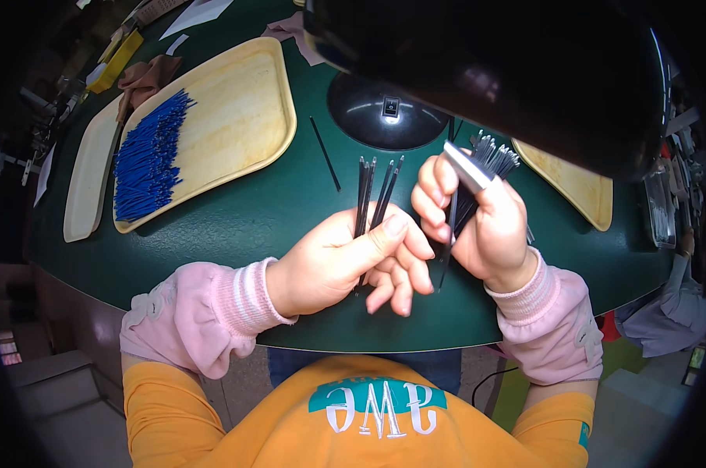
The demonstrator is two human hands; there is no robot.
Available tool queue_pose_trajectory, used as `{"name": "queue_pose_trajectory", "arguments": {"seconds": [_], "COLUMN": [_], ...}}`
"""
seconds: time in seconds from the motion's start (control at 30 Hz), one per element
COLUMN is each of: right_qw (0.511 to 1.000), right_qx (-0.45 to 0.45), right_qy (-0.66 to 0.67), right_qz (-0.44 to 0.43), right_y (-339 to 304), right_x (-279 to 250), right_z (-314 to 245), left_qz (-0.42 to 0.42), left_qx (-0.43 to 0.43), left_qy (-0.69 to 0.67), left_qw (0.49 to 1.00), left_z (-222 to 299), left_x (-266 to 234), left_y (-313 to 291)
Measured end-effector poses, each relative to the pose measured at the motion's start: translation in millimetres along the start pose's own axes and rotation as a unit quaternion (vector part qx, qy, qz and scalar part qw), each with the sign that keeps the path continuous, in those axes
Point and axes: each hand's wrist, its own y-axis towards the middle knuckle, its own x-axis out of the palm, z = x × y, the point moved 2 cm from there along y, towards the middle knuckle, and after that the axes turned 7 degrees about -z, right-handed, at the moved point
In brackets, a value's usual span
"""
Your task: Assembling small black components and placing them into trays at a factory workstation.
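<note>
My left hand (349,253) is closed on a few thin black sticks (384,187) with silvery tips, standing upright between thumb and fingers. They look like stiff cut wires, though the exact kind is unclear. Close beside it, my right hand (477,222) is wrapped round a thicker bundle of the same black sticks (463,209), its bright tips fanned out at the top. A tapered silver metal piece (471,168) covers the end of the right thumb. One stick slants down between the right fingers, apart from the bundle. A single black stick (325,154) lies on the green table (236,238).
A cream tray (240,117) at the left holds a pile of blue wire-like pieces (152,160). Another tray (88,183) stands left of it. A third cream tray (575,183) sits at the right, partly under a large black lamp head (509,62). The lamp's round base (372,125) stands behind my hands.
</note>
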Motion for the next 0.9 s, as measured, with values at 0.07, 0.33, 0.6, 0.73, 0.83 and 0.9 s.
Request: {"name": "queue_pose_trajectory", "arguments": {"seconds": [0.07, 0.33, 0.6, 0.73, 0.83, 0.9], "right_qw": [0.996, 0.949, 0.970, 0.945, 0.928, 0.917], "right_qx": [-0.005, 0.050, -0.018, -0.075, -0.104, -0.120], "right_qy": [-0.003, -0.303, -0.241, -0.318, -0.358, -0.381], "right_qz": [0.084, -0.073, -0.004, -0.006, -0.007, -0.009], "right_y": [1, -3, -3, -2, -4, -5], "right_x": [-1, 1, -7, -1, 1, 1], "right_z": [0, -3, -10, -15, -12, -13], "left_qz": [-0.016, -0.020, 0.063, 0.078, 0.079, 0.081], "left_qx": [-0.006, -0.021, 0.022, 0.028, 0.032, 0.036], "left_qy": [0.014, 0.035, -0.006, 0.012, 0.021, 0.029], "left_qw": [1.000, 0.999, 0.998, 0.996, 0.996, 0.996], "left_z": [2, 3, 8, 8, 7, 7], "left_x": [-2, 4, -4, -4, -4, -4], "left_y": [-1, 0, -3, -2, -1, -2]}}
